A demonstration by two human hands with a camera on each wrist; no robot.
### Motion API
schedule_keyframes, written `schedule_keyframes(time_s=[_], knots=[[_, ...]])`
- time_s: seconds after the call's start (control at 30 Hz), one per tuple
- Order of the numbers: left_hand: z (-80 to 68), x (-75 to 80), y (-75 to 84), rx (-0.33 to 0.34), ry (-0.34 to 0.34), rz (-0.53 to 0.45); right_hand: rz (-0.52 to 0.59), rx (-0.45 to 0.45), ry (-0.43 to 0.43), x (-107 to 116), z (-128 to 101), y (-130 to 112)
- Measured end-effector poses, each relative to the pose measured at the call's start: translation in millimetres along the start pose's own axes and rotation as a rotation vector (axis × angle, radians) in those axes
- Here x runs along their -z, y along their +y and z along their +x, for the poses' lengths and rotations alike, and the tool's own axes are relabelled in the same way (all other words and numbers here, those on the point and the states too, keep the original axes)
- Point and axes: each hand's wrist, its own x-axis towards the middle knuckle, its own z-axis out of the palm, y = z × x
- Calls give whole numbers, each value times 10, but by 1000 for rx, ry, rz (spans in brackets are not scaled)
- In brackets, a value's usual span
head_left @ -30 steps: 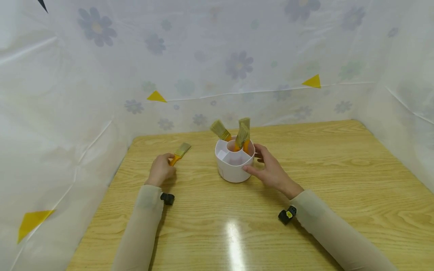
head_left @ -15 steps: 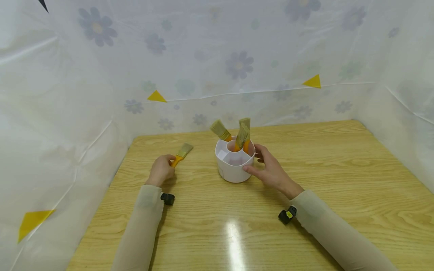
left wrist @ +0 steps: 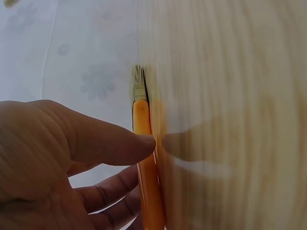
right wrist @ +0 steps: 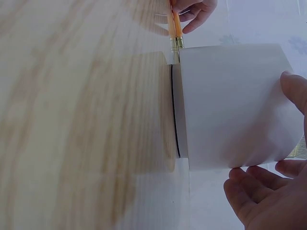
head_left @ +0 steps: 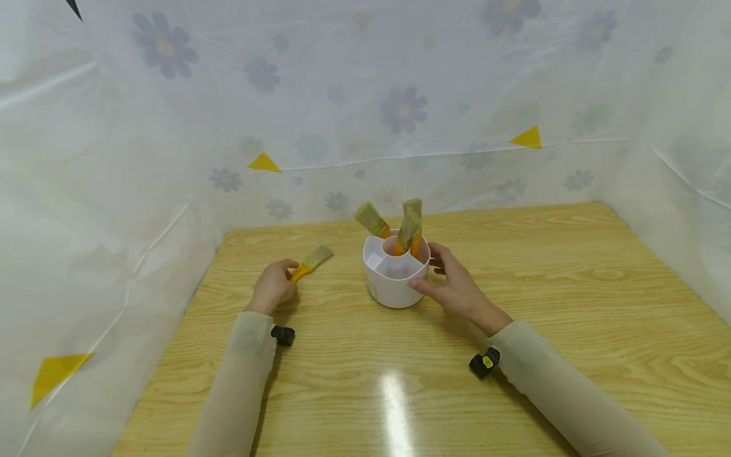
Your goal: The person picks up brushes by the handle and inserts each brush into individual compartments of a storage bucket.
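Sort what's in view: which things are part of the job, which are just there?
In the job:
left hand gripping a brush
right hand holding the white holder
two brushes standing in the holder

Just there:
table
flowered sheet
yellow triangles

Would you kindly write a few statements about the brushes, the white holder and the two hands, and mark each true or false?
1. The left hand grips an orange-handled brush. True.
2. The white holder lies tipped on its side. False: it stands upright on the table.
3. The right hand holds the holder's side. True.
4. The holder contains no brushes. False: brushes in the holder stand bristles up.
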Motion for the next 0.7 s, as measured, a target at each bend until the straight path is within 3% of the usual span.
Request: schedule_keyframes(time_s=[0.27, 0.7], knots=[[1, -12, -4, -19, 2, -3, -24, 0, 2, -7, -3, 7], [8, 6, -22, -35, -61, -6, -22, -11, -1, -1, -8, -15]])
